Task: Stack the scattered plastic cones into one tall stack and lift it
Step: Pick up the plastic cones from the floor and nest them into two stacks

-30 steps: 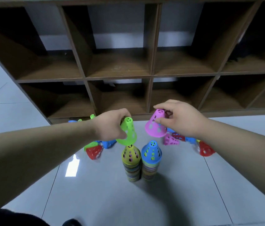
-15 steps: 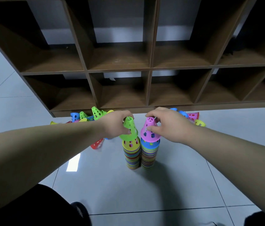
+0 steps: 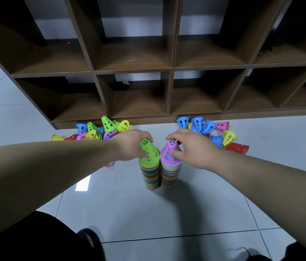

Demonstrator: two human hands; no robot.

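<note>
Two multicoloured cone stacks stand side by side on the floor, the left stack (image 3: 150, 176) and the right stack (image 3: 169, 176). A green cone (image 3: 151, 153) caps the left one, and my left hand (image 3: 129, 146) grips it by its tip and side. A pink cone (image 3: 170, 154) sits on top of the right stack, held by my right hand (image 3: 193, 149) with fingers on its tip and thumb on its side. Loose cones lie in a pile at the left (image 3: 99, 129) and another at the right (image 3: 210, 130), both close to the shelf.
A brown wooden cubby shelf (image 3: 171, 72) stands right behind the piles. Grey glossy floor tiles (image 3: 148, 213) stretch in front of the stacks. My dark trouser legs and shoes (image 3: 88, 240) show at the bottom edge.
Both hands came down together: the green cone went onto the left stack and the pink cone onto the right stack. The camera tilted down, showing more floor.
</note>
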